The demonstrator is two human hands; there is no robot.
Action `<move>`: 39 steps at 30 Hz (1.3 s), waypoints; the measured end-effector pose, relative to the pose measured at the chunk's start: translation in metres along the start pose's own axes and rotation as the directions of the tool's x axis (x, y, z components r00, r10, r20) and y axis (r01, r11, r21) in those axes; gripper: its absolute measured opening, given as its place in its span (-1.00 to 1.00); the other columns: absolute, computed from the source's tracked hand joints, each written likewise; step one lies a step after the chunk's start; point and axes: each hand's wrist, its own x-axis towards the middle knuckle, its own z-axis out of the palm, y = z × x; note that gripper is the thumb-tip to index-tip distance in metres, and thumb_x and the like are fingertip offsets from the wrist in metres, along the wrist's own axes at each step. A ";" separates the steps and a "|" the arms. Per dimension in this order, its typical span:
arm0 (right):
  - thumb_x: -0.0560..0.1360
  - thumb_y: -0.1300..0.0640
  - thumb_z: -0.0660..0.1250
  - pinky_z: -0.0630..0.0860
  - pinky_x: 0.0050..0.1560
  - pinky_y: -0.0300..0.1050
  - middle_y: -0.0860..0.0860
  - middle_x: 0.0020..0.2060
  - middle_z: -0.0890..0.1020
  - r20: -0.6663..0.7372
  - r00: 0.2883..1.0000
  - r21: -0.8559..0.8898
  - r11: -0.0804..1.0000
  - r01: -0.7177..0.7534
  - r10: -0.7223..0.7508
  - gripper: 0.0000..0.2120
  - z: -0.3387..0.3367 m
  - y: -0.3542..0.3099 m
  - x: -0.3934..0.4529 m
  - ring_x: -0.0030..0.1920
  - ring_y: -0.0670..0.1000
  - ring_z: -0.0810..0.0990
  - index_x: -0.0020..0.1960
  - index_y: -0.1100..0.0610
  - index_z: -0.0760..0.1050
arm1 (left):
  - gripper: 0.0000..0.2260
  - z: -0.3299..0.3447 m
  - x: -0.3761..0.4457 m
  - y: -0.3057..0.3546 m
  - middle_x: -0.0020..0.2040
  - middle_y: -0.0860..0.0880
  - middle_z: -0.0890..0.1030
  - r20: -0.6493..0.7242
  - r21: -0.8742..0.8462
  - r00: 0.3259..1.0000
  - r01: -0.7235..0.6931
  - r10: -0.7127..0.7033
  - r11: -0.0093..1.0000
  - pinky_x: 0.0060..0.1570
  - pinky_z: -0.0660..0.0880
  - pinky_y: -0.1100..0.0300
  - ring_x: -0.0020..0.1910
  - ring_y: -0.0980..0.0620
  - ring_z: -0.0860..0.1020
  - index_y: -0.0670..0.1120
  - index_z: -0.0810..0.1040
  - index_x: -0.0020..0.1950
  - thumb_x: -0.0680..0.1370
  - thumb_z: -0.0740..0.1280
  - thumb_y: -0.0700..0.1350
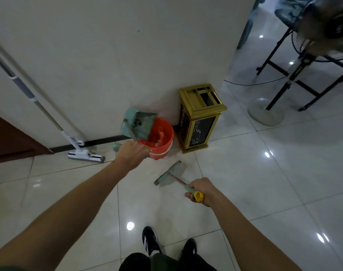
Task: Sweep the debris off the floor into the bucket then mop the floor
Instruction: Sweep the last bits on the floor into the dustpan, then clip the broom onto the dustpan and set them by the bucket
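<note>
We held the dustpan (140,124) in the left hand (132,153), fingers wrapped round its handle, with the pan tipped up over the rim of the orange bucket (162,141); the bucket stood on the tiled floor (245,173) against the wall (108,55), just beside a gold-coloured bin (200,118). The right hand (199,189) gripped the broom (169,174) near its yellow end cap, its head resting low on the floor in front of the bucket. Dark bits of debris were visible clinging to the pan's inner face. We judged the step in hand to be emptying the pan. To do it well, the pan's lip needed to stay inside the bucket's mouth, not above the rim's edge, and the tilt needed to steepen slowly so that the bits slid rather than scattered. A light tap of the pan on the inner wall seemed likely to free what stuck. The bucket's liner looked glossy; whether it held water we could not tell. The mop (86,154) leaned against the wall to the left, well apart from both hands, untouched, so mopping was not yet begun.
</note>
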 end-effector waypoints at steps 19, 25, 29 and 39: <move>0.58 0.41 0.18 0.46 -0.57 -0.22 0.48 0.09 0.52 0.027 1.000 -0.002 1.000 0.010 -0.010 -0.84 -0.014 0.015 -0.008 -0.60 0.05 0.54 0.14 0.44 0.39 | -0.87 0.012 -0.012 0.031 -0.11 0.03 0.68 0.038 0.097 0.987 -0.159 0.156 0.983 -0.29 0.36 0.11 -0.14 -0.02 0.67 0.02 0.63 0.11 0.58 0.38 -0.03; 0.57 0.41 0.19 0.47 -0.56 -0.21 0.48 0.05 0.54 0.032 0.999 -0.042 0.999 0.025 -0.024 -0.77 -0.018 0.018 -0.010 -0.60 0.06 0.55 0.21 0.47 0.39 | -0.82 -0.002 -0.018 0.029 0.02 0.02 0.69 -0.006 -0.019 0.999 -0.052 0.052 0.998 -0.25 0.40 0.10 -0.08 -0.03 0.67 0.06 0.60 0.18 0.58 0.38 -0.06; 0.57 0.39 0.22 0.50 -0.54 -0.20 0.47 0.03 0.56 0.027 0.999 -0.065 0.997 0.031 -0.030 -0.79 -0.019 0.020 -0.012 -0.54 0.07 0.59 0.18 0.45 0.40 | -0.77 -0.015 -0.032 0.013 -0.03 -0.05 0.68 0.015 -0.247 0.954 0.294 -0.299 0.923 -0.18 0.47 0.04 -0.09 -0.13 0.65 0.03 0.59 0.15 0.53 0.33 -0.18; 0.52 0.45 0.23 0.50 -0.55 -0.16 0.40 -0.01 0.53 0.074 0.997 -0.211 0.976 0.052 -0.037 -0.93 0.015 0.033 -0.008 -0.25 0.24 0.57 -0.02 0.44 0.46 | -0.84 0.006 -0.128 0.025 -0.15 -0.16 0.66 0.034 -0.532 0.713 0.607 -0.701 0.591 -0.25 0.48 0.05 -0.21 -0.23 0.62 -0.01 0.60 0.11 0.55 0.32 -0.14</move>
